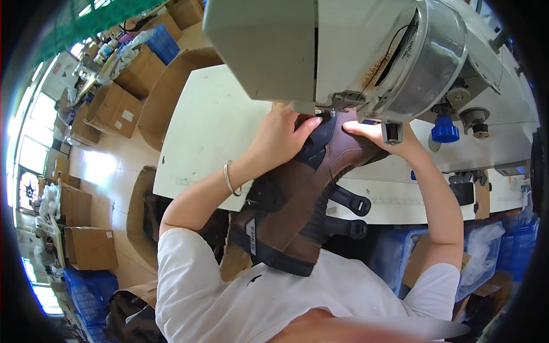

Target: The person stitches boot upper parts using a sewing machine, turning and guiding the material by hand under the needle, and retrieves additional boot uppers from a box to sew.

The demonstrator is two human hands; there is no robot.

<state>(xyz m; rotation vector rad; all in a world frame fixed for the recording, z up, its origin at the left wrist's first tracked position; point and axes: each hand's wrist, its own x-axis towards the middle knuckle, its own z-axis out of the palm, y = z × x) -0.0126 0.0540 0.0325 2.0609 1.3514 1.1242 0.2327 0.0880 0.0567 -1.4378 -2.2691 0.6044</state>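
Note:
A brown and black boot upper [297,208] lies between my hands. One end is under the sewing machine [263,51], the other hangs off the table's near edge toward my chest. Two black straps with loop-shaped ends [350,201] stick out from its right side. My left hand [284,132] grips the dark edge close to the needle area, thumb on top, other fingers partly hidden. On the right, my right hand [392,140] presses its thumb on the purplish-brown leather, its fingers mostly hidden behind the machine and the material. The needle itself is hidden.
The white machine table [194,123] spreads to both sides. A blue knob [445,129] and metal thread parts hang at right. Cardboard boxes [114,108] and blue crates [91,294] line the floor at left. A blue bin [394,254] with plastic wrapping stands below the table at right.

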